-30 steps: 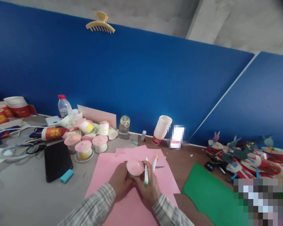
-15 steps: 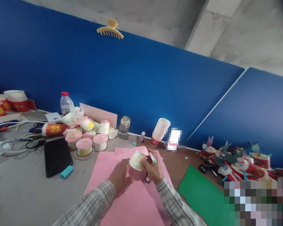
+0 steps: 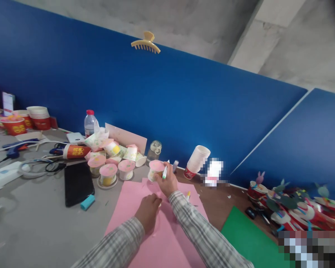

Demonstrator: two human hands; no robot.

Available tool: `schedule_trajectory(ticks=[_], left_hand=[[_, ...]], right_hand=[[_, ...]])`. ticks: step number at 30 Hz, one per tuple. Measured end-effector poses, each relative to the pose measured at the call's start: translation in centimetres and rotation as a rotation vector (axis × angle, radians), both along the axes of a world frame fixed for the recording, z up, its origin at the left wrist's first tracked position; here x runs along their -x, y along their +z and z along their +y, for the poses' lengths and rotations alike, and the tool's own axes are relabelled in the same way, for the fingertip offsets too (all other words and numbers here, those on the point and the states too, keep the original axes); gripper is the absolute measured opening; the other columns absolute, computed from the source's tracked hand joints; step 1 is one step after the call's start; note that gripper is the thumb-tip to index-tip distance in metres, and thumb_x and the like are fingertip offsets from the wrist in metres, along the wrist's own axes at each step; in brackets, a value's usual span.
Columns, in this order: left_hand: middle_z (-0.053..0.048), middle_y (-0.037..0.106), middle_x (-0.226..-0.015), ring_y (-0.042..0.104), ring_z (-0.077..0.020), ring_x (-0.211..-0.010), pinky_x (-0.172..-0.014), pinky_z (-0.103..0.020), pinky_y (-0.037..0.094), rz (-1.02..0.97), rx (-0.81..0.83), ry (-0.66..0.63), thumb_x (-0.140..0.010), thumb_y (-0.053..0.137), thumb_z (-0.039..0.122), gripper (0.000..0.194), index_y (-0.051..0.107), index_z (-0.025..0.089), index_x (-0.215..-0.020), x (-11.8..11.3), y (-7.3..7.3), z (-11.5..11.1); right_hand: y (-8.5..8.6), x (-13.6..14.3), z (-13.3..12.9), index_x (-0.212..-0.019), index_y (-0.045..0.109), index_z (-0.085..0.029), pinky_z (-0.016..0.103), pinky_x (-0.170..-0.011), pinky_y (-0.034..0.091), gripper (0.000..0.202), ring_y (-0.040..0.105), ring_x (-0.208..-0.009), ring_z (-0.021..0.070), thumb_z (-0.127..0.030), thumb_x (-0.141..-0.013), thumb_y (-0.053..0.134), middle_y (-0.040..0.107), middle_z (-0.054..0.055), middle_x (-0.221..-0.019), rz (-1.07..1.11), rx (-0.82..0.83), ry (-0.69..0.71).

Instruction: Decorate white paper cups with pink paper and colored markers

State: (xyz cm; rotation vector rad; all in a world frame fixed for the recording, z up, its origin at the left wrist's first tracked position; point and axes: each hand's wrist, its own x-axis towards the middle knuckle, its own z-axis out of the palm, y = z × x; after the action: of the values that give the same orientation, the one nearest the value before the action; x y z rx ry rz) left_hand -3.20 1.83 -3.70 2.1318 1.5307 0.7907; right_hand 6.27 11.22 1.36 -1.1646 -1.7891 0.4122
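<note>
My right hand [image 3: 169, 181] is closed round the side of a small paper cup [image 3: 152, 175] with a round pink paper top [image 3: 156, 166]. A white marker with a green end [image 3: 164, 172] is also tucked in that hand. The cup is upright at the far edge of the pink paper sheets [image 3: 139, 197], beside similar pink-topped cups [image 3: 126, 175]; whether it touches the table I cannot tell. My left hand [image 3: 148, 213] rests over the pink paper with its fingers curled together. What lies between those fingertips, if anything, is hidden.
A glass jar [image 3: 154, 153] and a leaning stack of paper cups [image 3: 197, 162] stand along the blue partition [image 3: 167, 96]. On the left lie a black tablet [image 3: 78, 183] and a turquoise block [image 3: 88, 202]. Green paper [image 3: 249, 238] and piled cup crafts [image 3: 298, 208] are on the right.
My right hand has carried the paper cup away from me, toward the other pink-topped cups. My left hand has let go of the cup and stayed low over the pink paper. The view has shifted slightly left.
</note>
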Motion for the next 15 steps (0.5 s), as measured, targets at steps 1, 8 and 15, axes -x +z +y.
schedule_trajectory(ticks=[1, 8, 15], left_hand=[[-0.007, 0.055, -0.096, 0.049, -0.0269, -0.087, -0.078, -0.046, 0.040, 0.021, 0.005, -0.008, -0.075, 0.044, 0.022, 0.026, 0.054, 0.029, -0.098, 0.0, 0.0, -0.1], [-0.005, 0.054, -0.097, 0.043, -0.0261, -0.093, -0.080, -0.044, 0.037, 0.131, 0.051, -0.056, -0.069, 0.049, 0.017, 0.028, 0.055, 0.028, -0.093, 0.2, 0.3, -0.4], [-0.003, 0.054, -0.097, 0.043, -0.0234, -0.093, -0.081, -0.040, 0.036, 0.166, 0.077, -0.069, -0.074, 0.046, 0.021, 0.021, 0.057, 0.029, -0.089, 0.2, 0.8, -0.5]], right_hand=[[-0.3, 0.9, 0.4, -0.112, 0.047, -0.017, 0.030, -0.075, 0.049, 0.054, 0.062, -0.093, 0.0240, -0.033, -0.063, 0.065, 0.060, 0.006, -0.106, -0.029, 0.002, 0.015], [-2.3, 4.8, 2.4, -0.117, 0.043, -0.020, 0.032, -0.070, 0.052, 0.057, 0.067, -0.081, 0.0245, -0.025, -0.065, 0.067, 0.067, 0.005, -0.097, -0.153, 0.057, 0.087], [-3.0, 4.3, 2.4, -0.121, 0.039, -0.021, 0.038, -0.079, 0.053, 0.063, 0.064, -0.096, 0.0289, -0.027, -0.066, 0.070, 0.064, 0.011, -0.110, -0.163, 0.052, 0.113]])
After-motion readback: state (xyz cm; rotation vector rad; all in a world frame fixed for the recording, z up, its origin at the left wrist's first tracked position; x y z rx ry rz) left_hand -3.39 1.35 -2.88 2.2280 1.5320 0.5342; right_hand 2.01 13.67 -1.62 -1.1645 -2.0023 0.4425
